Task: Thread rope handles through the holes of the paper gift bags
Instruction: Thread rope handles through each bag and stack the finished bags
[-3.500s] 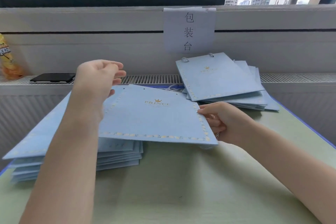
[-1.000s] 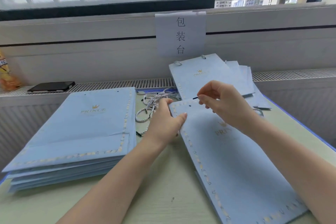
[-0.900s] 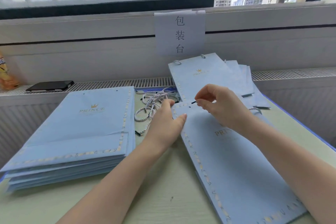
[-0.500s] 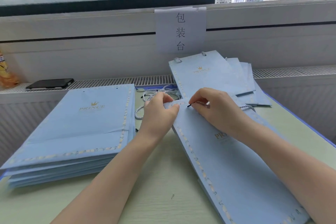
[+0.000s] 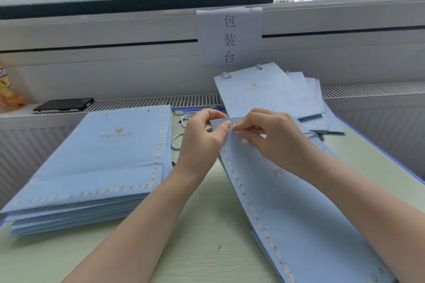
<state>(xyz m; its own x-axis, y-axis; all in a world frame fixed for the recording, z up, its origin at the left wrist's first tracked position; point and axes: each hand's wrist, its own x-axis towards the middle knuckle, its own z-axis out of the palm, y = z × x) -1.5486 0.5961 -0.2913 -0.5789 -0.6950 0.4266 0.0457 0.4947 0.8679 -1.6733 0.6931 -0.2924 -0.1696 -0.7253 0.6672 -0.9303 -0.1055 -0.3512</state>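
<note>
Head view, one flat bag (image 5: pixel 299 209) lay on the table (image 5: pixel 207 236), its top edge lifted slightly between both hands. Left hand (image 5: pixel 202 140) pinched the bag's upper left corner, thumb on the front face, fingers curled behind. Right hand (image 5: pixel 273 140) pinched a rope (image 5: pixel 250 130) at the top edge, fingertips pressed together right by the left thumb; the rope's tip and the hole were hidden under the fingers, so whether the tip had entered could not be told. The rope's free length trailed off the bag's right side. Judged step: feeding the first end of a handle through the left hole. Next move likely calls for keeping the paper steady with the left pinch, pushing the tip through, then catching it inside the bag and drawing it along to the second hole. Spare ropes (image 5: pixel 181 133) lay just behind the left hand. Unthreaded stack (image 5: pixel 103 163) sat at left; finished bags (image 5: pixel 271 94), with loops showing at their top edge, at the back right
</note>
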